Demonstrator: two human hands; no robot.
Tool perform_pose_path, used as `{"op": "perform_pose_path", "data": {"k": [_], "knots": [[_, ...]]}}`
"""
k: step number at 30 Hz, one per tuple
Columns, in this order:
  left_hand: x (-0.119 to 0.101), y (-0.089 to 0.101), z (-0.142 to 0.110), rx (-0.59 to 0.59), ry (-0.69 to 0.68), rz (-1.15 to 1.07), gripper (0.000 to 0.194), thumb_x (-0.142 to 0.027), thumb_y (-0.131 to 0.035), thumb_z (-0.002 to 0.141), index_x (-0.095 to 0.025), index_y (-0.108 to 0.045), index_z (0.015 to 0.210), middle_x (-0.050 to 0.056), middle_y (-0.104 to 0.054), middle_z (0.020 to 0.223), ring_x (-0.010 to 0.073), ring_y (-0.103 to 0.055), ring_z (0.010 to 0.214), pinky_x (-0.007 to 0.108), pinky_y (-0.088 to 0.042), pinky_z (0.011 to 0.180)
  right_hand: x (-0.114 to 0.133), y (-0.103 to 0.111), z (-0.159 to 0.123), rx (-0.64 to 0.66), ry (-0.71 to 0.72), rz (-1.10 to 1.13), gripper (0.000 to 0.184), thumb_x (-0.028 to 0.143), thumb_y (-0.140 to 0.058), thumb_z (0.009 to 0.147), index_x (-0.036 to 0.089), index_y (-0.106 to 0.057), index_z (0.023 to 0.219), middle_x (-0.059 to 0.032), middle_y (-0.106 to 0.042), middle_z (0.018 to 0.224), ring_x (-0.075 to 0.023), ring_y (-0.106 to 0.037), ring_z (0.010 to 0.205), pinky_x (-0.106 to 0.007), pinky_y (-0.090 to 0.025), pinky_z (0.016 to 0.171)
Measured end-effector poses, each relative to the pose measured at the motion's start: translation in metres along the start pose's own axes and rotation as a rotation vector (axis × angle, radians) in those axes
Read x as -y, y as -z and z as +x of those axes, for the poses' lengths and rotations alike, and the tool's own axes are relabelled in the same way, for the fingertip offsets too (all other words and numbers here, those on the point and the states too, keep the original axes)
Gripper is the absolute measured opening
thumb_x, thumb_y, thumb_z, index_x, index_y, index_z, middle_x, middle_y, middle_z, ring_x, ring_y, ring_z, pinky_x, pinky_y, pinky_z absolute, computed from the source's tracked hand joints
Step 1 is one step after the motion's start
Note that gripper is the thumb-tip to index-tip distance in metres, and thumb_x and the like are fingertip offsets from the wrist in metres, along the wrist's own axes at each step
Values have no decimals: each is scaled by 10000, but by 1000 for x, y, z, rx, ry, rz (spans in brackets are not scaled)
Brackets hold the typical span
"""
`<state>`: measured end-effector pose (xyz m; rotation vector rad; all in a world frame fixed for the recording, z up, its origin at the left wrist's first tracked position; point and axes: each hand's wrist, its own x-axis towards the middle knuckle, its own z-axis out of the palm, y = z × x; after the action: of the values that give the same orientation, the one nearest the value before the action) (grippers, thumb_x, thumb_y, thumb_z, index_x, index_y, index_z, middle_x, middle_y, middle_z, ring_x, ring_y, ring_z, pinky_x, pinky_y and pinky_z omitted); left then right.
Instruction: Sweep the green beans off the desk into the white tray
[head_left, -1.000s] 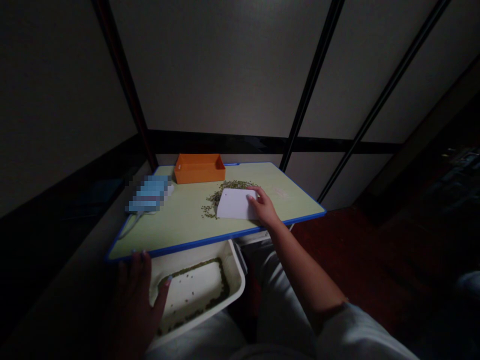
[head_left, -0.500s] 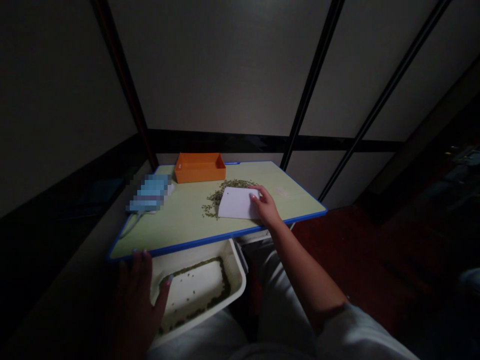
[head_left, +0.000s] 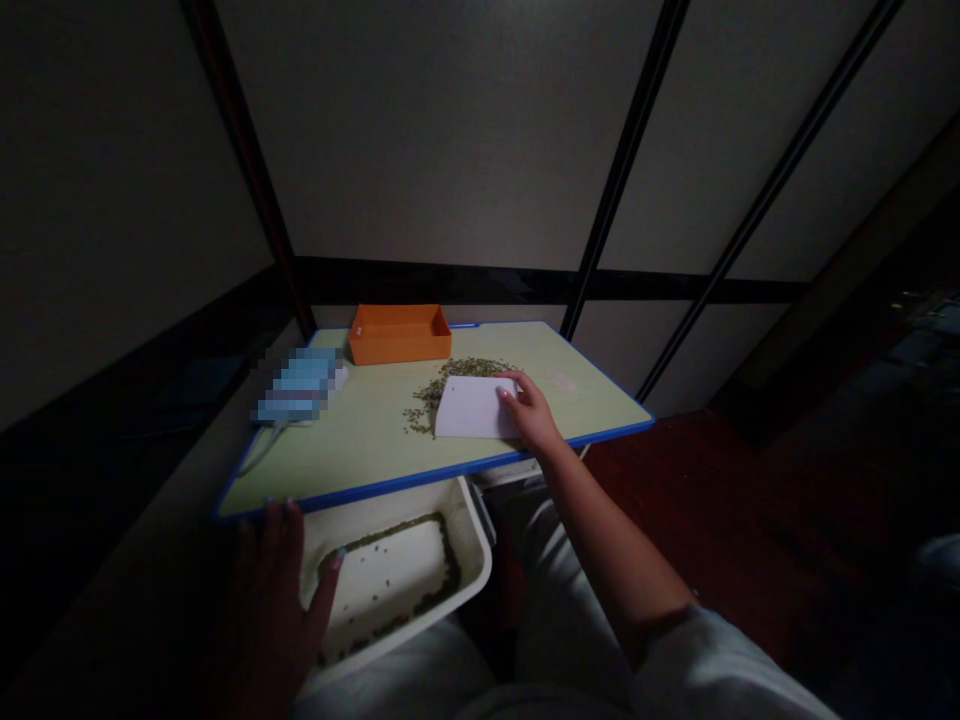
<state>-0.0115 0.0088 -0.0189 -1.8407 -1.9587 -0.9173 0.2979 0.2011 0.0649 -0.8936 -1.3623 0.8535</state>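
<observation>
My right hand (head_left: pixel 531 412) grips the right end of a white card (head_left: pixel 472 408), thumb on its face and fingers behind the upper edge. The card leans over the table near its front edge, with a small dark hole at its upper left. Behind and to the left of it lie scattered small greenish seeds or granules (head_left: pixel 431 397); the card hides some. My left hand (head_left: pixel 277 580) is open, fingers spread, its tips near the table's front-left edge and its thumb over a white plastic bin (head_left: pixel 474 575). Similar granules line the bin's floor edges.
The pale green table (head_left: pixel 360 430) has a blue rim. An orange open box (head_left: pixel 401 345) stands at its back left, beside a blurred light-blue item (head_left: pixel 300 385) with a cable. A panelled wall (head_left: pixel 450 150) rises behind. Red flooring (head_left: pixel 697 500) lies to the right.
Almost nothing differs. The card and my right hand have barely shifted, and my left hand stays at the bin.
</observation>
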Motion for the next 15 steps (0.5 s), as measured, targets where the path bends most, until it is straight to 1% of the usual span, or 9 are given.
{"op": "perform_pose_path", "data": {"k": [4,7,11,13,15], "knots": [[-1,1,1,31,32,-7,718,-471,-374,910,-206,-149,1538,154,-294,1614,359,-135,1528,626,-327,1191,2,0,-1,-11,7,5,299,368,-650,727,242,-674,997,-35,-703,1058,-187,-579,792,-269,-443,623],[-2,2,1,59,46,-5,713,-457,-375,909,-177,-175,1533,165,-294,1611,362,-126,1530,620,-311,1203,3,-1,-2,-12,-9,0,303,376,-649,732,241,-680,1001,-23,-698,971,-161,-538,690,-253,-404,558],[-3,3,1,25,23,-24,717,-448,-390,902,-182,-178,1533,159,-291,1613,360,-112,1531,629,-284,1216,6,-1,-3,-2,-28,-18,303,400,-658,733,248,-673,995,9,-656,812,-122,-436,559,-236,-318,483],[-3,2,1,31,33,-31,720,-451,-391,903,-190,-168,1535,152,-285,1617,353,-115,1532,622,-290,1217,7,-1,-4,0,-26,-28,298,406,-662,738,248,-673,990,14,-643,780,-118,-425,549,-232,-314,477],[-3,2,1,35,35,-24,713,-449,-381,909,-170,-177,1533,168,-295,1610,354,-117,1531,617,-307,1210,8,0,-4,-2,-8,-34,287,399,-666,740,244,-675,983,7,-657,815,-120,-448,568,-233,-338,493]]}}
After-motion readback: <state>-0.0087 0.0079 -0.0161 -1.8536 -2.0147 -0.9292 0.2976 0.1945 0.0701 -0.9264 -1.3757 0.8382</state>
